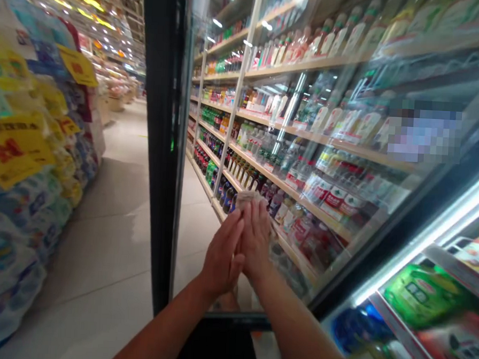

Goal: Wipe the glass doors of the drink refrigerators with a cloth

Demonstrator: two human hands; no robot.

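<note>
A pale, crumpled cloth (251, 197) shows above my fingertips, held against the glass door (204, 231) of a cooler. My right hand (256, 236) presses on it with the fingers close together. Beside it, touching, is my left hand (221, 253), its fingers also held together at the cloth's lower left. Most of the cloth lies hidden under the fingers. The door has a thick black frame (155, 143) and stands swung out from the cooler. Shelves of bottles appear in the glass.
Close on the right is the lit cooler interior, with a green package (420, 293) on a shelf (424, 339). Wrapped packs (15, 243) are stacked at the left under yellow price signs (16, 149). A pale tiled aisle floor (109, 221) runs between the stack and the door.
</note>
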